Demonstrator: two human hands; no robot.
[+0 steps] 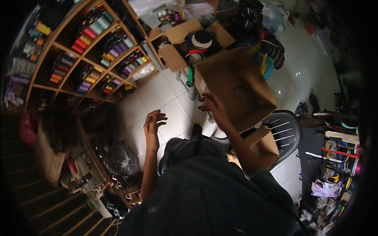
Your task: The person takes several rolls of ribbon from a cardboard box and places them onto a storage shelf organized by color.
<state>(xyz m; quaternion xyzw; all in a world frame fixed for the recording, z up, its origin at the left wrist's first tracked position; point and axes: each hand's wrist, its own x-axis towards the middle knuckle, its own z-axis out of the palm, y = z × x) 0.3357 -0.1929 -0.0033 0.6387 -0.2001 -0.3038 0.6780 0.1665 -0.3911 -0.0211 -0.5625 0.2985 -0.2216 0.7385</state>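
My left hand (153, 122) hangs in the air over the tiled floor, fingers loosely bent and apart, with nothing in it. Close to the left side of a large open cardboard box (235, 84) is my right hand (214, 109), its fingers spread and bent, also holding nothing. Whether it touches the box I cannot tell. The box looks hollow, with a shadowed inside. Below it, beside my right forearm, a smaller open cardboard box (263, 147) rests on a black slatted chair (289, 128).
Wooden shelving (82, 58) with spools of coloured thread (88, 37) stands at the left. A flapped carton (173, 59) holding spools lies ahead. Bags and cloth crowd the far right, and strips and ribbons (340, 153) hang at the right. Near my left arm sits a dark plastic bag (120, 159).
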